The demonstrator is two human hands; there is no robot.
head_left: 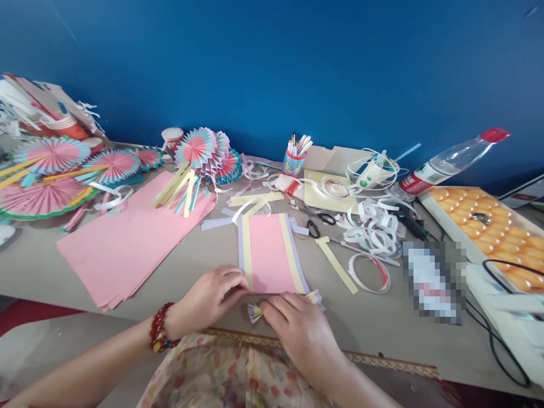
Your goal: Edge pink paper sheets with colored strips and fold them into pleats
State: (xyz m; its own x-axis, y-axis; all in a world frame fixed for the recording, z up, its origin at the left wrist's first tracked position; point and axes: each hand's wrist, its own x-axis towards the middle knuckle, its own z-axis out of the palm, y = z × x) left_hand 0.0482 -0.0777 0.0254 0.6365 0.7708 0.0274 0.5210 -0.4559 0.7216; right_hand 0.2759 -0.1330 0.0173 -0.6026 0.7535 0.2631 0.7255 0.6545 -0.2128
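A pink sheet edged with yellow and lilac strips (268, 252) lies in front of me on the table. Its near end is folded into narrow pleats (255, 311). My left hand (210, 297) pinches the pleated end from the left, fingers curled on it. My right hand (300, 328) presses down on the same folds from the right, fingers closed over them. A red bead bracelet (158, 328) circles my left wrist.
A stack of pink paper (123, 243) lies to the left. Finished pleated fans (51, 175) and a fan cluster (204, 150) sit behind. Scissors (317, 218), white paper rings (372, 226), a pen cup (294, 158), a plastic bottle (450, 161) and an orange tray (488, 224) crowd the right.
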